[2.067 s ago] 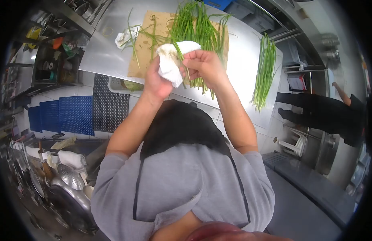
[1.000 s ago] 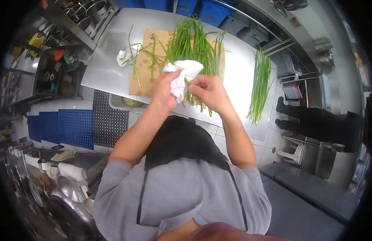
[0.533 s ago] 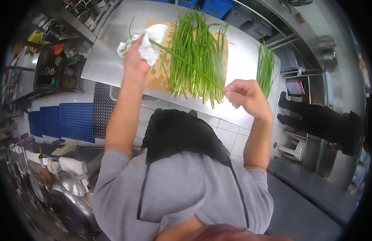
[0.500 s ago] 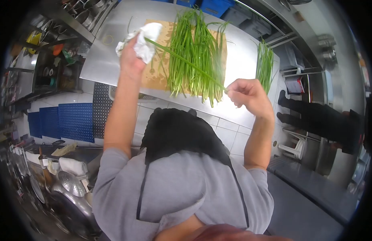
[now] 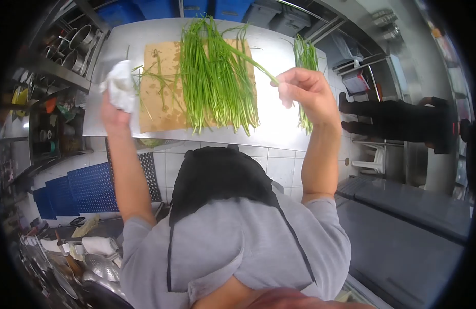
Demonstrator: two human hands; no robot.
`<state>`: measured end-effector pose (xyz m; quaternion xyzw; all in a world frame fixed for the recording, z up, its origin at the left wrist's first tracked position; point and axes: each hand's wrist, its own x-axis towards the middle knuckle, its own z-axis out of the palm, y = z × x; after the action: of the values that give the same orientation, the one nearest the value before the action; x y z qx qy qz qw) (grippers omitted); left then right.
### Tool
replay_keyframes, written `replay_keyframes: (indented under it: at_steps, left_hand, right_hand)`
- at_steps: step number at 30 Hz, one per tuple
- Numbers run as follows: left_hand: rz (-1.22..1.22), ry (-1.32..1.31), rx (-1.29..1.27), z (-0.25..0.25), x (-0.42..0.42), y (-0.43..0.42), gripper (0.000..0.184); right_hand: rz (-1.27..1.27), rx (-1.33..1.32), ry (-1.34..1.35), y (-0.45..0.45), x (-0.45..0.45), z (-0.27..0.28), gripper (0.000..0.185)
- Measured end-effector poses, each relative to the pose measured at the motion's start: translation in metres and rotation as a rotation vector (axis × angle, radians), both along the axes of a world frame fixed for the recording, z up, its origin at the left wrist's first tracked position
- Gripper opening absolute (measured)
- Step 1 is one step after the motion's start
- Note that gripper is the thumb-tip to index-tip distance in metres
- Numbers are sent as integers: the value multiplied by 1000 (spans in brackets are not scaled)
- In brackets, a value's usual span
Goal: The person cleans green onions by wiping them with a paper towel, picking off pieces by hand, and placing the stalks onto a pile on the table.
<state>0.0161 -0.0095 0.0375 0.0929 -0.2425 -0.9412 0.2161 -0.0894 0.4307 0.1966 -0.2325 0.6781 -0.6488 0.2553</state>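
Observation:
A large pile of long green chives (image 5: 212, 77) lies across a brown cardboard sheet (image 5: 163, 116) on the steel table. My right hand (image 5: 310, 95) is closed, pinching the end of a chive stalk (image 5: 258, 66) between thumb and fingers. The stalk slants up and left over the pile. At the table's left side, my left hand (image 5: 115, 114) grips a crumpled white cloth (image 5: 120, 85). Loose chive scraps (image 5: 161, 77) are scattered on the left part of the cardboard. A smaller chive bunch (image 5: 305, 56) rests near the table's right edge, beyond my right hand.
Blue bins (image 5: 197, 7) stand behind the steel table (image 5: 276, 121). To the right is another person (image 5: 402, 118) in black, near a white stool (image 5: 371, 159). Pots (image 5: 82, 37) fill a rack at left. Blue mats (image 5: 94, 188) cover the floor.
My left hand with the cloth has moved left, away from the stalk, which it was touching before. The stalk's far end now lies over the pile. My view has shifted too.

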Motion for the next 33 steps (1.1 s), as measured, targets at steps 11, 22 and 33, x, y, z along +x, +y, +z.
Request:
replay_keyframes:
  at_steps: [11,22,33]
  left_hand:
    - [-119,-144,51,35,2,165,34]
    - [-131,-265,-1,44,10,195,27]
    - [-33,-266,89,46,6,190,27]
  right_hand:
    - [120,-56,-204,-118,16,-38,17]
    - [49,121,-108,-129,29,-71,10]
    - [82,211,-174,-107,36,-54,15]
